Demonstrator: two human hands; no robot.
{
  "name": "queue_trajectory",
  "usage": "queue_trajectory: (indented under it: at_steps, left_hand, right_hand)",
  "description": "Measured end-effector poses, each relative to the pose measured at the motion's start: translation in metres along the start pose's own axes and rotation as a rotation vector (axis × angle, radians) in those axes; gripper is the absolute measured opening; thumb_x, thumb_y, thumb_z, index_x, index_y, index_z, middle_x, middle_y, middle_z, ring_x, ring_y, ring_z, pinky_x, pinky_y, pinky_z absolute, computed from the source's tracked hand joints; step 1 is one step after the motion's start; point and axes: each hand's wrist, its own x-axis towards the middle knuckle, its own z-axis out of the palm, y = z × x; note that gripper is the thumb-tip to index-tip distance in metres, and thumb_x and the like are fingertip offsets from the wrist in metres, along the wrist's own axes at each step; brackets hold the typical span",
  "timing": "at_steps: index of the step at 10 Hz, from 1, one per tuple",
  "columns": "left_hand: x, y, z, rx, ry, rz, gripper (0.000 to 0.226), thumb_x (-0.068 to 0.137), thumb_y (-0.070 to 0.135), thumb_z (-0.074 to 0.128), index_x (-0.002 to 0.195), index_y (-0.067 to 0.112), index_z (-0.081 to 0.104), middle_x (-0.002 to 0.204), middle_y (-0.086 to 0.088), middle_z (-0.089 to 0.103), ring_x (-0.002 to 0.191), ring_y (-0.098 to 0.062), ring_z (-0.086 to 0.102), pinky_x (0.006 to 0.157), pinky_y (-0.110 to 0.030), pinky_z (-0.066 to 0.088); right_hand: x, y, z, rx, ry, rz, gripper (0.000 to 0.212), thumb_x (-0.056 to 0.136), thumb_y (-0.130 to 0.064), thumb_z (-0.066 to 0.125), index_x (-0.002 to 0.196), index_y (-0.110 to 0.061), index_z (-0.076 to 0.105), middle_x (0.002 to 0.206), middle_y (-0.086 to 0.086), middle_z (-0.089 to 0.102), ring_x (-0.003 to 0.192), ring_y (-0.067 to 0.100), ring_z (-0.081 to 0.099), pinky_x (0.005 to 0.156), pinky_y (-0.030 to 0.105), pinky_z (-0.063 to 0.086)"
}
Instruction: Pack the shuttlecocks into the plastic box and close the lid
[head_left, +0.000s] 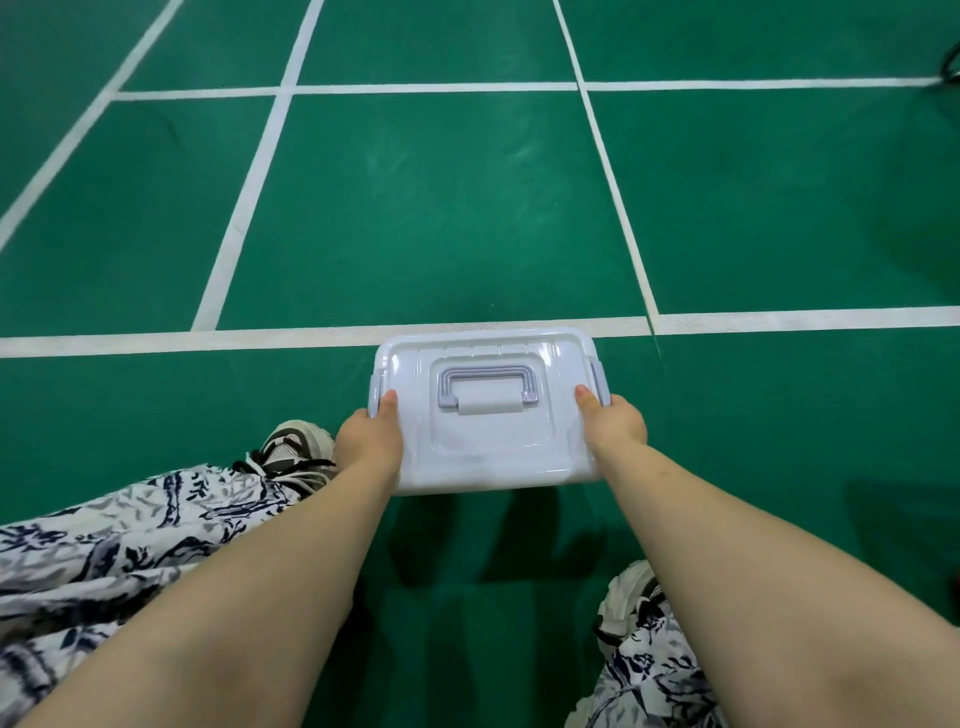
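The box (488, 415) sits on the green floor (441, 208), its far edge on a white line (208, 340), lid on. The left hand (370, 436) and right hand (613, 423) clasp its sides, thumbs on top, probably pressing the side latches (598, 382) shut. No shuttlecocks show.

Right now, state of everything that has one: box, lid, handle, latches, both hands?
plastic box: on the green floor, closed.
lid: on the box, seated.
carry handle: folded flat on the lid.
side latches: whether they are locked cannot be told.
left hand: gripping the box's left side.
right hand: gripping the right side.
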Motion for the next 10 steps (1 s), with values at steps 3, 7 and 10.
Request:
queue_trajectory:
  at_steps: [3,7,10]
  left_hand:
    - [0.015,0.011,0.006,0.0,0.071,0.033,0.052,0.093,0.053,0.034,0.086,0.006,0.056,0.092,-0.013,0.058,0.08,-0.029,0.05,0.072,-0.033,0.037]
    - [0.044,0.044,0.015,0.035,0.127,0.065,0.05,0.093,0.047,0.036,0.119,0.008,0.052,0.112,-0.015,0.059,0.099,-0.035,0.054,0.083,-0.038,0.04]
    - [0.003,0.067,-0.005,0.593,0.106,0.724,0.058,0.095,0.041,0.036,0.147,0.026,0.015,0.154,-0.002,0.023,0.143,-0.023,0.017,0.113,-0.049,0.016]
  right_hand:
    - [0.009,-0.002,0.01,-0.179,0.15,-0.082,0.053,0.095,-0.055,0.034,0.114,-0.01,0.053,0.118,0.012,0.062,0.11,0.034,0.055,0.101,0.045,0.036]
    - [0.039,-0.029,0.017,-0.279,0.202,-0.121,0.055,0.096,-0.054,0.028,0.113,-0.008,0.053,0.116,0.014,0.061,0.114,0.034,0.051,0.098,0.045,0.041]
    - [0.009,-0.052,-0.004,-0.556,0.107,-0.28,0.049,0.095,-0.035,0.037,0.141,-0.02,0.033,0.147,0.002,0.036,0.134,0.029,0.032,0.11,0.048,0.024]
